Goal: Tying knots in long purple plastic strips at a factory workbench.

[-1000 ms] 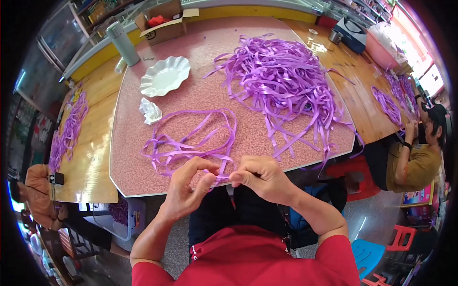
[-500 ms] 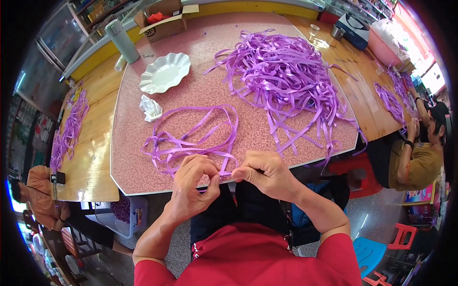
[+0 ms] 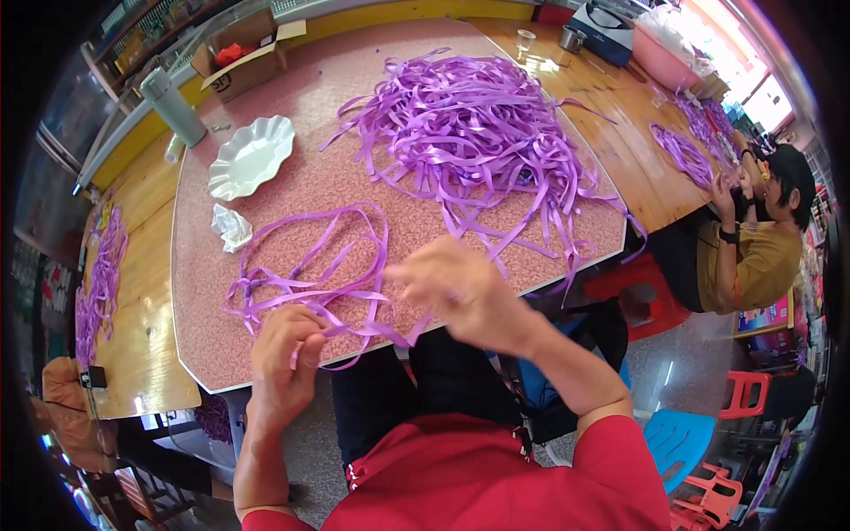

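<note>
My left hand (image 3: 288,354) is closed at the near table edge, thumb and fingers pinched on a purple ribbon (image 3: 381,331). Part of that ribbon hangs just past the edge and runs toward my right hand (image 3: 465,292). The right hand is raised over the edge and smeared by motion, so its fingers do not show clearly. Loose loops of the same purple ribbon (image 3: 382,232) lie on the tabletop beyond my left hand, with small knots in them. Farther back to the right is a large tangled heap of purple ribbons (image 3: 469,124).
On the pink speckled table (image 3: 212,327) are a white scalloped dish (image 3: 252,157), crumpled white tissue (image 3: 232,227), a grey-green bottle (image 3: 173,108) and an open cardboard box (image 3: 243,66). A co-worker (image 3: 753,252) sits at right, another person (image 3: 75,416) at left.
My hands have moved apart: the left shifted left with the ribbon, the right lifted up and away. The view has turned slightly, so the table things sit farther left.
</note>
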`<state>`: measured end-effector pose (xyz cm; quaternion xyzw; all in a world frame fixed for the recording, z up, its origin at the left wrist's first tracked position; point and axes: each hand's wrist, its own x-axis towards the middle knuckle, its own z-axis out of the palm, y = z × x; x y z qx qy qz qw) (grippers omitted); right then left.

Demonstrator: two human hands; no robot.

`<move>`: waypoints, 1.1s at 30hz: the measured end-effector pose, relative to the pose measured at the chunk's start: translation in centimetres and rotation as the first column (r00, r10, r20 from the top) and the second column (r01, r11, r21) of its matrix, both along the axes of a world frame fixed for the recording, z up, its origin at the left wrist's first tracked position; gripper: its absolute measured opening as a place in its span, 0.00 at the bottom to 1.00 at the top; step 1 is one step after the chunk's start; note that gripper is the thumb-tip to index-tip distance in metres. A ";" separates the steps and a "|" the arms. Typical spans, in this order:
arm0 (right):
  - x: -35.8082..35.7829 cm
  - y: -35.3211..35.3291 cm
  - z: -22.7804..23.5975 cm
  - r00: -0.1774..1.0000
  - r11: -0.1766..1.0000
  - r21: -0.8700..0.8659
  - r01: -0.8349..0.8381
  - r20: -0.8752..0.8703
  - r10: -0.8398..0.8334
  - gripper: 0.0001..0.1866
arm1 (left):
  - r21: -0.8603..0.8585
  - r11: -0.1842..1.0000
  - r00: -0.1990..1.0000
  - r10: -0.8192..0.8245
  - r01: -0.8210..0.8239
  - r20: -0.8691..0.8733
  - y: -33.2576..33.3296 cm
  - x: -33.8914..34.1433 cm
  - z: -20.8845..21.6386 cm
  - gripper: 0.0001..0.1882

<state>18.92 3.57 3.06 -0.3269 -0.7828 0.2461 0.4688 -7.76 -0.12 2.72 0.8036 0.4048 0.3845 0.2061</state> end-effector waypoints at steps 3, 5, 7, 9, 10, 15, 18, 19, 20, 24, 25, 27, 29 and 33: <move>4.7 1.7 -0.1 0.984 0.991 -0.019 0.133 0.124 -0.130 0.09 | 0.008 0.994 0.994 0.107 -0.107 -0.015 -0.3 -1.3 0.2 0.07; 7.2 1.9 -0.3 0.971 0.988 -0.017 0.157 0.184 -0.151 0.09 | -0.022 0.991 0.990 0.135 -0.136 -0.027 -0.3 -2.0 0.1 0.08; 9.2 1.8 -0.4 0.906 0.979 0.049 0.196 0.372 -0.200 0.09 | -0.014 0.989 0.989 0.149 -0.150 -0.021 -0.3 -2.3 0.1 0.08; 10.9 1.9 -0.2 0.847 0.960 0.112 0.258 0.452 -0.280 0.09 | 0.019 0.977 0.977 0.213 -0.212 -0.030 -0.3 -2.6 -0.1 0.08; 11.7 2.1 -0.2 0.778 0.933 0.179 0.313 0.515 -0.360 0.10 | 0.027 0.973 0.973 0.232 -0.231 -0.013 -0.3 -2.6 0.1 0.09; 13.8 2.9 -1.0 0.706 0.930 0.181 0.321 0.609 -0.362 0.12 | -0.008 0.950 0.950 0.310 -0.311 -0.039 0.0 -3.2 0.1 0.10; 14.2 3.2 -1.7 0.704 0.923 0.141 0.357 0.609 -0.365 0.12 | -0.075 0.924 0.927 0.374 -0.376 -0.043 0.2 -3.4 0.0 0.11; 14.3 3.4 -1.9 0.717 0.912 0.120 0.392 0.581 -0.385 0.12 | -0.083 0.918 0.920 0.383 -0.389 -0.082 0.3 -3.6 -0.1 0.10; 14.5 3.6 -2.0 0.718 0.912 0.122 0.393 0.579 -0.387 0.12 | -0.090 0.911 0.913 0.390 -0.402 -0.121 0.4 -3.6 -0.1 0.10; 16.3 4.3 -3.0 0.791 0.919 0.022 0.395 0.500 -0.352 0.11 | -0.049 0.911 0.910 0.404 -0.409 -0.089 0.7 -1.9 0.3 0.14; 16.2 4.4 -2.8 0.784 0.924 0.040 0.380 0.516 -0.344 0.11 | 0.033 0.900 0.898 0.435 -0.434 -0.071 0.8 -1.6 0.2 0.15; 15.8 4.1 -2.0 0.718 0.915 0.159 0.371 0.576 -0.391 0.10 | 0.116 0.884 0.886 0.461 -0.453 -0.047 1.1 -0.7 0.2 0.17; 14.4 3.7 -0.7 0.651 0.901 0.273 0.337 0.623 -0.433 0.09 | 0.223 0.898 0.917 0.398 -0.379 -0.042 1.3 0.7 0.4 0.17; 9.4 1.1 2.4 0.912 0.976 -0.079 0.202 0.379 -0.158 0.07 | 0.391 0.920 0.987 0.073 -0.012 -0.140 1.5 5.4 1.7 0.20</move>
